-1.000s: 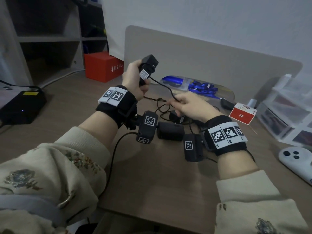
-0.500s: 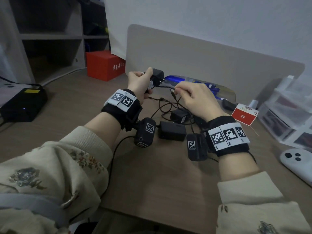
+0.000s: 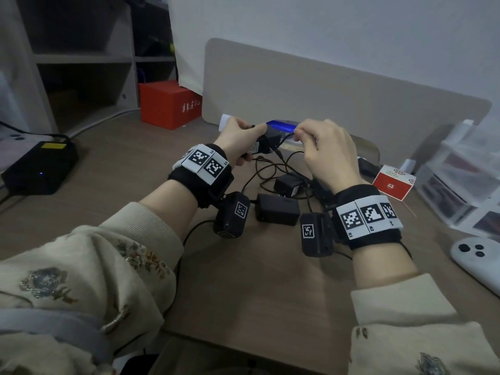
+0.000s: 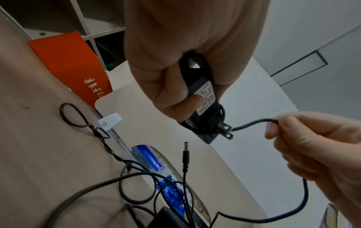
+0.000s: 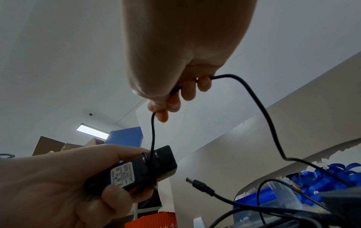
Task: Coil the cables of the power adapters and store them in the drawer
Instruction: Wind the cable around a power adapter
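Observation:
My left hand (image 3: 238,136) grips a small black power adapter (image 3: 266,143) (image 4: 203,98) (image 5: 140,168) above the desk, its two plug prongs (image 4: 226,131) pointing right. A turn of its thin black cable (image 4: 252,123) (image 5: 254,98) lies round the body by the prongs. My right hand (image 3: 324,147) pinches that cable a short way from the adapter. The rest of the cable hangs down to the desk, and a barrel plug (image 4: 185,152) (image 5: 201,185) sticks up from the tangle below. Two more black adapters (image 3: 277,208) (image 3: 288,184) lie on the desk among loose cables.
A red box (image 3: 169,104) stands at the back left, a black device (image 3: 38,166) at the far left. A clear case with blue items (image 3: 282,127) lies behind my hands. Clear plastic drawers (image 3: 465,180), a small red-and-white box (image 3: 392,182) and a white controller (image 3: 476,255) sit on the right.
My left hand has lowered the adapter from upright to level above the desk. My right hand has come up and closer to it, moving along the cable.

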`<action>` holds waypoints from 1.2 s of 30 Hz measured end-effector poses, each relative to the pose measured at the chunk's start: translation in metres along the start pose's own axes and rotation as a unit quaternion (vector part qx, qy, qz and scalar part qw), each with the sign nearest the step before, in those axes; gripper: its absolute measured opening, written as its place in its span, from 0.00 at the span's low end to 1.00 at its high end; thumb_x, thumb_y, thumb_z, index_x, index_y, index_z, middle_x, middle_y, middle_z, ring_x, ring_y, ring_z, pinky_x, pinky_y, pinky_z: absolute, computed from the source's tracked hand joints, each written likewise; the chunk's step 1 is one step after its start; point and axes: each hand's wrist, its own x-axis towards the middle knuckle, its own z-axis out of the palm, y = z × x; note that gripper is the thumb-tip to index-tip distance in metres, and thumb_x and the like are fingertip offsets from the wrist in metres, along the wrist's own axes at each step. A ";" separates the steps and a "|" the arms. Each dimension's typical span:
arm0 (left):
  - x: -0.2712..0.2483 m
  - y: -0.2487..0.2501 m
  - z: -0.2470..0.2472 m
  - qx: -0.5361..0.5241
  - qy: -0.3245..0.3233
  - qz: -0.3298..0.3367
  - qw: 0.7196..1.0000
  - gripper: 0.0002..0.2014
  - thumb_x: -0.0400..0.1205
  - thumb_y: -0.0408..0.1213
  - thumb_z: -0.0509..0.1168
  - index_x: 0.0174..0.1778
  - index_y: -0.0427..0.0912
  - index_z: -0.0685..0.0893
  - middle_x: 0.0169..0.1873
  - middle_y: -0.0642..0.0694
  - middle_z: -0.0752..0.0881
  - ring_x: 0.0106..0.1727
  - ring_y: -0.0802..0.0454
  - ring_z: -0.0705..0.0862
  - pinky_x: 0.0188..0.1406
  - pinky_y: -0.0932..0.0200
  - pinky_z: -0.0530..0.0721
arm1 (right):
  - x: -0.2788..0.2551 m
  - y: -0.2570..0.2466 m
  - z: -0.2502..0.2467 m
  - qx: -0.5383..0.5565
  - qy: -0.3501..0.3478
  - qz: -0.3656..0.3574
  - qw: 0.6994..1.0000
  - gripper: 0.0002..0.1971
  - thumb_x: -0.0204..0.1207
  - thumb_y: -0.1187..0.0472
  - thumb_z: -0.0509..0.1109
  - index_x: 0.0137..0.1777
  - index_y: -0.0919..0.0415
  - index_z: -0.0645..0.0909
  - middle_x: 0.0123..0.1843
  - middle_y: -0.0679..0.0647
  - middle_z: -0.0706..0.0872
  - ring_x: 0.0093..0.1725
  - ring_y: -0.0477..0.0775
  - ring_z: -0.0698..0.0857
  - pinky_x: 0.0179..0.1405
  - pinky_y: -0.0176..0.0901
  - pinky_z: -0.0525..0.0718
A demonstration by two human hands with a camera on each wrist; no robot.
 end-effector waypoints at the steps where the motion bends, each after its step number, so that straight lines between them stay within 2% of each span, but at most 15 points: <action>1: -0.002 0.001 0.000 0.021 -0.017 -0.003 1.000 0.20 0.84 0.51 0.65 0.64 0.42 0.71 0.45 0.39 0.82 0.26 0.54 0.76 0.12 0.67 0.68 | 0.000 0.000 0.000 0.002 0.004 0.001 1.000 0.10 0.83 0.61 0.62 0.46 0.60 0.84 0.38 0.47 0.80 0.45 0.60 0.77 0.42 0.46 0.66; 4: -0.009 0.007 0.000 0.110 -0.082 -0.003 0.991 0.19 0.85 0.54 0.64 0.63 0.44 0.72 0.41 0.42 0.82 0.26 0.55 0.78 0.13 0.66 0.68 | 0.000 0.001 0.000 0.011 0.014 -0.004 1.000 0.11 0.83 0.59 0.62 0.45 0.59 0.85 0.40 0.51 0.86 0.45 0.60 0.77 0.42 0.47 0.66; 9: -0.021 0.011 0.000 0.165 -0.218 0.011 0.962 0.14 0.85 0.56 0.62 0.43 0.50 0.73 0.32 0.48 0.80 0.21 0.56 0.74 0.15 0.66 0.61 | 0.000 -0.002 0.001 0.045 -0.003 -0.019 0.999 0.11 0.81 0.53 0.64 0.44 0.58 0.85 0.39 0.47 0.85 0.44 0.56 0.77 0.44 0.48 0.70; 11: -0.023 0.010 0.000 0.139 -0.251 0.016 0.958 0.14 0.87 0.54 0.60 0.50 0.47 0.77 0.31 0.50 0.80 0.21 0.57 0.73 0.14 0.68 0.61 | -0.001 -0.001 0.001 0.086 0.005 0.008 0.996 0.11 0.79 0.50 0.68 0.44 0.56 0.85 0.38 0.44 0.82 0.45 0.54 0.78 0.47 0.51 0.75; 13: -0.026 0.011 0.000 0.101 -0.264 0.020 0.959 0.13 0.89 0.51 0.56 0.58 0.46 0.78 0.28 0.51 0.81 0.23 0.55 0.73 0.14 0.68 0.63 | -0.002 0.000 0.002 0.130 0.010 0.037 0.991 0.14 0.75 0.43 0.67 0.43 0.53 0.85 0.39 0.49 0.86 0.47 0.54 0.80 0.49 0.56 0.78; 15: -0.029 0.012 0.000 0.074 -0.274 0.034 0.958 0.12 0.90 0.50 0.54 0.53 0.47 0.79 0.25 0.54 0.80 0.24 0.55 0.74 0.14 0.68 0.66 | -0.002 0.001 0.003 0.160 0.006 0.059 0.985 0.18 0.72 0.38 0.63 0.42 0.50 0.85 0.41 0.52 0.87 0.49 0.53 0.81 0.51 0.58 0.80; 17: -0.030 0.013 0.000 0.062 -0.280 0.052 0.957 0.14 0.89 0.51 0.54 0.53 0.46 0.78 0.24 0.54 0.80 0.22 0.58 0.76 0.14 0.68 0.69 | -0.002 0.000 0.004 0.184 0.003 0.069 0.981 0.16 0.72 0.39 0.64 0.41 0.49 0.85 0.41 0.51 0.87 0.49 0.54 0.83 0.53 0.59 0.81; 20: -0.030 0.012 0.000 0.030 -0.291 0.076 0.953 0.17 0.89 0.53 0.53 0.49 0.44 0.78 0.24 0.51 0.79 0.20 0.56 0.74 0.16 0.67 0.67 | -0.001 0.003 0.006 0.235 0.000 0.063 0.970 0.09 0.78 0.49 0.69 0.40 0.52 0.85 0.39 0.47 0.87 0.47 0.54 0.85 0.53 0.60 0.82; 22: -0.031 0.012 0.001 -0.012 -0.314 0.092 0.945 0.19 0.90 0.52 0.53 0.44 0.43 0.78 0.24 0.48 0.77 0.17 0.54 0.71 0.15 0.66 0.64 | -0.003 0.005 0.006 0.270 -0.018 0.056 0.961 0.10 0.82 0.52 0.67 0.40 0.50 0.85 0.37 0.44 0.86 0.43 0.49 0.83 0.49 0.54 0.82; 24: -0.030 0.012 0.001 -0.045 -0.332 0.107 0.936 0.20 0.89 0.53 0.52 0.45 0.40 0.77 0.25 0.46 0.76 0.16 0.53 0.70 0.15 0.65 0.63 | -0.005 0.005 0.006 0.284 -0.019 0.063 0.957 0.12 0.83 0.50 0.63 0.39 0.44 0.84 0.34 0.39 0.85 0.40 0.44 0.81 0.45 0.47 0.78; 27: -0.031 0.016 0.001 -0.075 -0.324 0.103 0.938 0.21 0.90 0.52 0.50 0.43 0.40 0.77 0.24 0.49 0.79 0.17 0.56 0.73 0.14 0.66 0.66 | -0.005 0.006 0.005 0.288 -0.010 0.085 0.954 0.15 0.85 0.53 0.62 0.38 0.45 0.86 0.33 0.39 0.86 0.39 0.45 0.82 0.45 0.47 0.79; 30: -0.031 0.021 0.003 -0.116 -0.290 0.102 0.944 0.22 0.91 0.52 0.49 0.48 0.35 0.77 0.27 0.46 0.78 0.17 0.57 0.71 0.12 0.66 0.68 | -0.004 0.001 0.004 0.278 -0.036 0.095 0.955 0.16 0.85 0.59 0.63 0.36 0.54 0.85 0.34 0.50 0.87 0.38 0.51 0.83 0.43 0.47 0.79; 33: -0.028 0.023 0.003 -0.143 -0.241 0.120 0.952 0.22 0.90 0.55 0.50 0.57 0.37 0.73 0.32 0.45 0.77 0.20 0.55 0.71 0.13 0.65 0.69 | -0.004 -0.005 0.002 0.241 -0.081 0.121 0.959 0.18 0.83 0.66 0.60 0.29 0.57 0.72 0.27 0.49 0.74 0.26 0.38 0.70 0.27 0.32 0.67; 34: -0.028 0.024 0.004 -0.142 -0.217 0.127 0.957 0.22 0.89 0.56 0.51 0.58 0.38 0.72 0.33 0.45 0.77 0.21 0.55 0.72 0.14 0.65 0.69 | -0.003 -0.006 0.003 0.225 -0.095 0.126 0.961 0.17 0.83 0.66 0.60 0.31 0.59 0.73 0.27 0.49 0.73 0.25 0.38 0.69 0.23 0.28 0.65; 36: -0.028 0.024 0.006 -0.124 -0.146 0.130 0.973 0.23 0.88 0.59 0.54 0.57 0.40 0.72 0.36 0.47 0.77 0.25 0.56 0.76 0.18 0.63 0.71 | 0.000 -0.008 0.004 0.183 -0.124 0.127 0.967 0.13 0.84 0.64 0.58 0.37 0.62 0.76 0.31 0.49 0.76 0.30 0.39 0.72 0.25 0.25 0.67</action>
